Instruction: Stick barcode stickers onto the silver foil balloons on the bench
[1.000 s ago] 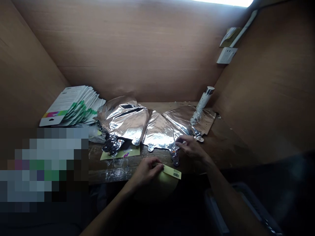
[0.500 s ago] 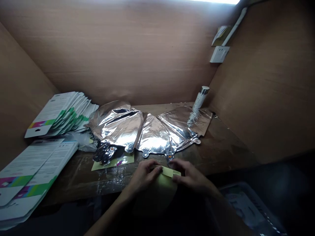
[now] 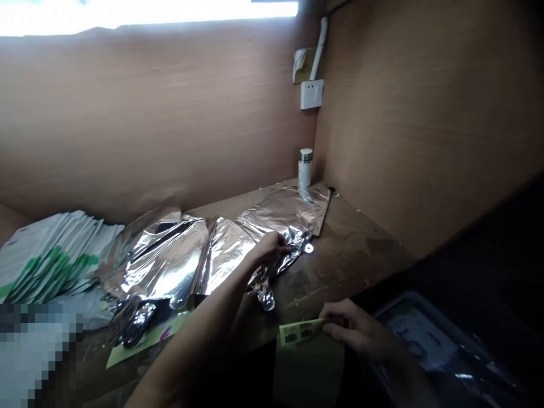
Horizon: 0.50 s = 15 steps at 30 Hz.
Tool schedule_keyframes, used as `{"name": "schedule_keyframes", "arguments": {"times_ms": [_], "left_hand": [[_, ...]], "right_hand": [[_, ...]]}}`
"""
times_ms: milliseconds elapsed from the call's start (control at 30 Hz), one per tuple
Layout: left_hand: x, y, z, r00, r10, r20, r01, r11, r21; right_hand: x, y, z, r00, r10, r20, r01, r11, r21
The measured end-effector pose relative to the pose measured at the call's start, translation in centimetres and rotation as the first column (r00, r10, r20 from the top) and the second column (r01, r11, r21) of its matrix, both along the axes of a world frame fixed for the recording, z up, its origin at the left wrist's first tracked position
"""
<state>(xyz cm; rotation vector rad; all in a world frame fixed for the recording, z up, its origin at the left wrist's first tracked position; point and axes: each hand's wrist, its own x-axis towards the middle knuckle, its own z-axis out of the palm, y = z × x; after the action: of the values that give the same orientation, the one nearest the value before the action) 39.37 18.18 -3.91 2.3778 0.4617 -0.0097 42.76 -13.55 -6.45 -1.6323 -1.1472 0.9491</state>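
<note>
Gently, we should press without creasing: our left hand touches the flat foil balloon on the tabletop, its grip unclear; our right hand pinches the yellow barcode-label sheet.

Silver foil — spread, creased; yellow sheet — hanging.

Glaring foil, dim, perhaps blurred below

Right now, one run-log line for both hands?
left hand: at near edge of foil sheet | right hand: holding yellow sheet by upper-right corner | bottle: upright, far corner
</note>
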Motion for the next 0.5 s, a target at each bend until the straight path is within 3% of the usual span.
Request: {"name": "schedule_keyframes", "arguments": {"times_ms": [100,200,367,500], "left_hand": [[-0.8,1.0,0.9,0.997,-0.04,-0.059,0.036,0.997,-0.067],[-1.3,1.7,1.9,0.993,-0.069,-0.101,0.057,0.992,-0.115],[-1.3,1.3,2.9,0.991,-0.047,-0.127,0.036,0.996,-0.086],[-1.1,-0.6,2.9,0.994,-0.029,-0.109,0.039,0.995,0.09]], "right_hand": [[1.7,1.3,1.0,0.998,0.053,0.017,-0.055,0.983,0.177],[3.5,4.9,2.2,0.97,0.072,0.231,-0.14,0.946,0.292],[5.9,11.3,1.5,0.81,0.039,0.585,-0.181,0.966,0.185],[6.6,12.6,-0.6,0.78,0.043,0.625,-0.161,0.978,0.133]]}}
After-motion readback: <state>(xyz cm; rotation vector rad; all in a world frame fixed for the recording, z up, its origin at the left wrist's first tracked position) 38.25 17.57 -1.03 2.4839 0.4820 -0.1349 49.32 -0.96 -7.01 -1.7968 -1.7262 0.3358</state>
